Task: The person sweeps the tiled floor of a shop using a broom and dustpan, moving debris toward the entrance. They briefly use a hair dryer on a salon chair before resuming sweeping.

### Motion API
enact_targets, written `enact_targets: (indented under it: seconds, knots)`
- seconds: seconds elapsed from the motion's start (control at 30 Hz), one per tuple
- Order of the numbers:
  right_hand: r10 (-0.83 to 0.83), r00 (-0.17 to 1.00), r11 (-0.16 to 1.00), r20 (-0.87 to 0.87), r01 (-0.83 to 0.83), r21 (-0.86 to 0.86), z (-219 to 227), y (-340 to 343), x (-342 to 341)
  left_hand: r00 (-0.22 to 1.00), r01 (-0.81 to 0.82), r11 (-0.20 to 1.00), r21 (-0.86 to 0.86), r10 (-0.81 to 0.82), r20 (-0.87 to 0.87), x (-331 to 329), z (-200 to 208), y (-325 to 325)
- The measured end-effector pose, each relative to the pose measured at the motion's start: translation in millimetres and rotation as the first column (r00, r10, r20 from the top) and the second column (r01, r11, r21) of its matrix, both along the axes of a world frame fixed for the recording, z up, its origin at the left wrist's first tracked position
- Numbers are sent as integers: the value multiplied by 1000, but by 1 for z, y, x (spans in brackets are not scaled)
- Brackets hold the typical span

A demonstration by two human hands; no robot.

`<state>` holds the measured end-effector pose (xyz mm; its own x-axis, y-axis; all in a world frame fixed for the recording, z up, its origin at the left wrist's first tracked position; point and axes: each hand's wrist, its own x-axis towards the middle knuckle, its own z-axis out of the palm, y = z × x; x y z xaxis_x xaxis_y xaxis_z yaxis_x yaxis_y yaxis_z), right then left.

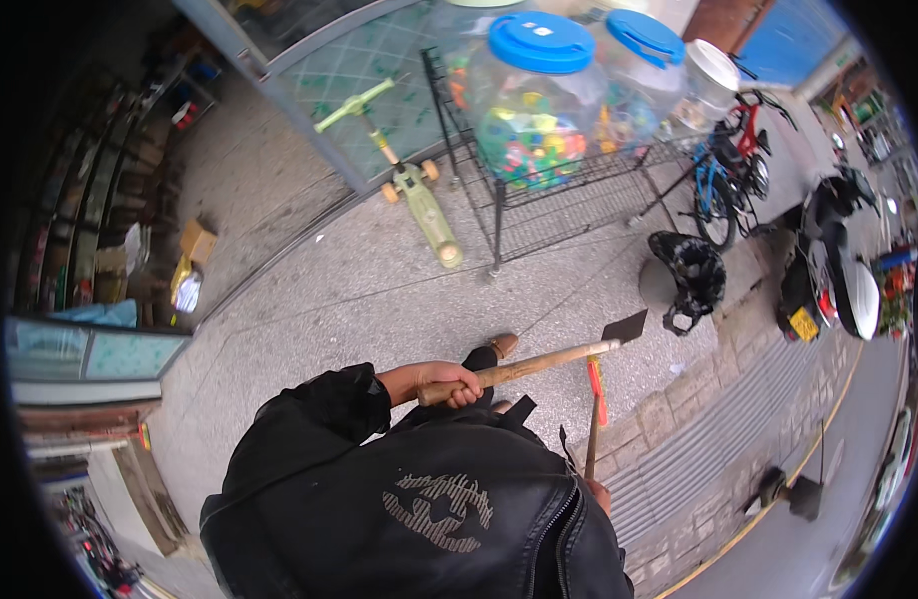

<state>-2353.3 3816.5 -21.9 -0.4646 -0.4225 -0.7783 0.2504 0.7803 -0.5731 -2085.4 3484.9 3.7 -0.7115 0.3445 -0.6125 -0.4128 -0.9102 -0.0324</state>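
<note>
My left hand (449,384) is wrapped round the wooden handle of a hoe (539,365), near the handle's butt end. The handle points to the right, and its dark flat blade (626,326) is at the far end. Partly hidden by my black jacket, my right hand (600,495) closes on the lower end of a thin wooden-handled tool (592,439). That tool has a narrow red and yellow head, whose exact kind I cannot make out. Its head overlaps the hoe handle just behind the blade; whether they touch I cannot tell.
A green scooter (424,212) stands ahead by a glass door. Beside it, a black wire rack (569,226) bears large blue-lidded jars (532,120). To the right are a bucket with a black bag (690,272), bicycles (718,200), a parked motor scooter (828,260) and a dustpan (803,496).
</note>
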Motion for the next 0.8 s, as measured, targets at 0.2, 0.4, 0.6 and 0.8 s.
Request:
enact_targets:
  seconds: [0.2, 0.4, 0.6, 0.8]
  knots:
    - [601, 798, 788, -52, -580, 204, -113, 10, -33, 937, -187, 941, -282, 257, 235, 130, -14, 114]
    - [929, 133, 101, -344, -989, -111, -18, -115, 35, 603, -617, 690, -378, 723, 336, 234, 3, 200]
    - [916, 121, -19, -383, -939, -343, -1, -196, 166, 332, -747, 491, -449, 860, 387, 345, 5, 229]
    - [971, 190, 199, 143, -978, -57, 55, -269, 358, 235, -737, 407, -539, 903, 360, 464, -2, 254]
